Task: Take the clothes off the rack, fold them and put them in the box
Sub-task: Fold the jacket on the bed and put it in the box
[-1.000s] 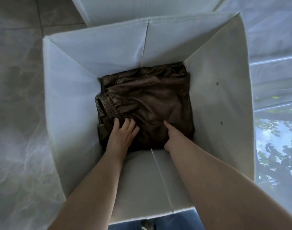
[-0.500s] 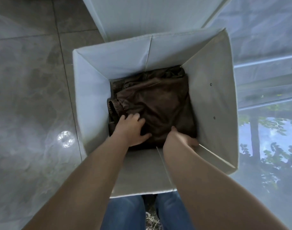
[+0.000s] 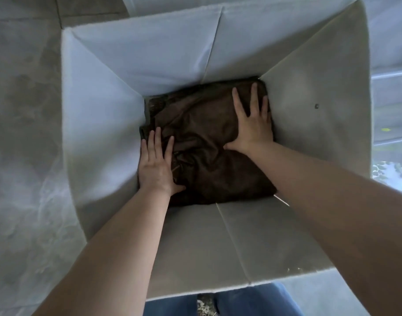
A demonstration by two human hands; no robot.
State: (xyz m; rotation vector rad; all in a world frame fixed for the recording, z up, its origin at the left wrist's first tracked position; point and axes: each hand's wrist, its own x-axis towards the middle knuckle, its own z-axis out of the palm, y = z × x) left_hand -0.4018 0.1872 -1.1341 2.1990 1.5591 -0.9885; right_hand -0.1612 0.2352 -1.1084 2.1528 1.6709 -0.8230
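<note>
A folded dark brown garment [image 3: 209, 142] lies flat on the bottom of a deep white fabric box [image 3: 99, 137]. Both my arms reach down into the box. My left hand [image 3: 155, 165] rests palm down on the garment's left side, fingers spread, close to the left wall. My right hand [image 3: 252, 119] presses flat on the garment's far right part, fingers apart and pointing away from me. Neither hand grips the cloth. The rack is out of view.
The box stands on a grey marble-look tiled floor [image 3: 19, 156]. A glass pane or window [image 3: 391, 92] runs along the right side. My jeans-clad legs [image 3: 241, 302] show under the box's near edge. A second white panel [image 3: 172, 5] sits behind the box.
My head has come closer over the box. Both hands went from curled, tucking fingers at the garment's near edge to flat palms; the right hand slid to the far right.
</note>
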